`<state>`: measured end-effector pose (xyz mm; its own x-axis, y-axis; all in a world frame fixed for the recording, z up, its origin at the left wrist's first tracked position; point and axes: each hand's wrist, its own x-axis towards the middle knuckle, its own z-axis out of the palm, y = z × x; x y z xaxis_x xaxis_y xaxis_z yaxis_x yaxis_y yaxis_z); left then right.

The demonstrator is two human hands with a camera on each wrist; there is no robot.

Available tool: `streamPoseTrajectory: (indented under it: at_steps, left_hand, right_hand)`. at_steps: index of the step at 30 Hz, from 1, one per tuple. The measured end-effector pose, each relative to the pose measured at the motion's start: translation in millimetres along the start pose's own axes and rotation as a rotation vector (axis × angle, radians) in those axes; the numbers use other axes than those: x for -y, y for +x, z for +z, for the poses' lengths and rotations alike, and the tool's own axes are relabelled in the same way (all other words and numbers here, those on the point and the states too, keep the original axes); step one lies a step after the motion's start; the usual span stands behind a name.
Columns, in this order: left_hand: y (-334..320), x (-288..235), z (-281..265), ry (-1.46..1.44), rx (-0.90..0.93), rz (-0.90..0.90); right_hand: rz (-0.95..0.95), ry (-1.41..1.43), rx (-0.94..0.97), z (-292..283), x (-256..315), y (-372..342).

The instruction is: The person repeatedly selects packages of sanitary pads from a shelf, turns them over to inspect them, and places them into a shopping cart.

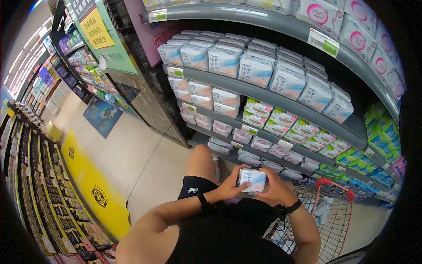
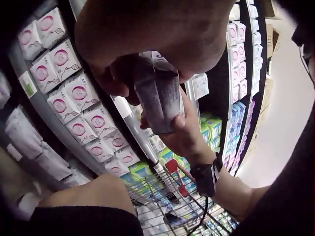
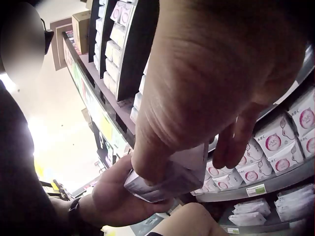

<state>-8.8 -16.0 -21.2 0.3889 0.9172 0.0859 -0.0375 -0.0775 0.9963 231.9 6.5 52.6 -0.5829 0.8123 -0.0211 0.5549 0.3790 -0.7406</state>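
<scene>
Closed by left grip (image 1: 227,188) and right grip (image 1: 275,186) around opposite sides of white-and-blue pack (image 1: 255,177), held before stocked shelves (image 1: 263,16), near shopping cart (image 1: 325,181). Likely light, soft, slightly slippery; best taken by side edges, without squeezing.

The held pack (image 1: 258,177) is white, with dark blue lettering and a pale blue sweep. The upper-row packs (image 1: 255,70) repeat that white and blue, tinged with peach. The ring-printed packs (image 2: 61,57) carry pink circles on white. The shelf edges (image 1: 263,85) are grey, the cart handle (image 1: 335,185) red, the left wristband (image 1: 203,201) black, the shorts (image 1: 192,182) dark with white script, the floor tiles (image 1: 147,138) beige, the floor mat (image 1: 85,171) yellow with black emblems.
</scene>
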Motion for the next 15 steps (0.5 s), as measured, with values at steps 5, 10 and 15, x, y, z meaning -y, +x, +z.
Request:
streamPoseTrajectory:
  at_steps: [5, 10, 15]
  left_hand:
    - [-1.3, -7.2, -0.9, 0.072, -0.013, -0.055]
    - [0.0, -9.5, 7.0, 0.101, -0.067, 0.001]
    - [-4.8, -8.8, 7.1, 0.046, -0.056, -0.040]
  right_hand:
    - [0.009, -0.008, 0.055, -1.7, 0.5, 3.7]
    - [-0.093, 0.005, 0.022, 0.8, -6.7, 5.4]
    - [0.103, 0.364, 0.033, 13.0, -34.8, 5.7]
